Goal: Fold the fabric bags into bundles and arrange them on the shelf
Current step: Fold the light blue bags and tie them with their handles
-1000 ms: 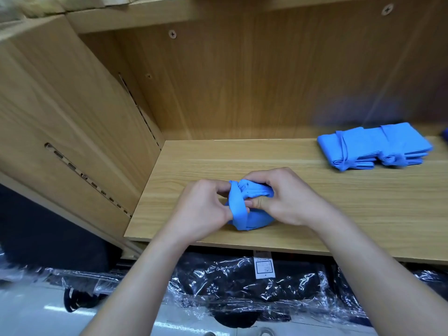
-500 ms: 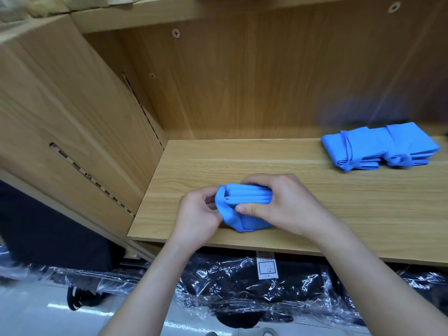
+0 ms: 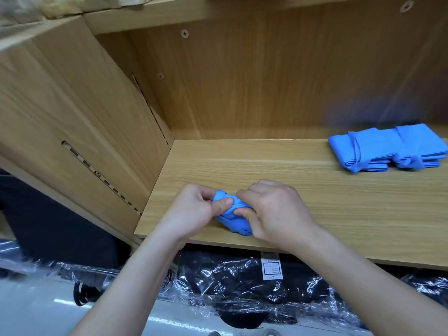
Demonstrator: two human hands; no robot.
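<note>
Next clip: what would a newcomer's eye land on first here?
Both hands work near the front of the shelf: the left hand and right hand grip a small blue bundle between them. Far right lie two finished blue bundles, side by side; black plastic-wrapped goods sit below.

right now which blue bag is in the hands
The crumpled blue bag at the front of the shelf, gripped by the left hand and right hand; the folded bundles far right lie untouched.
</note>
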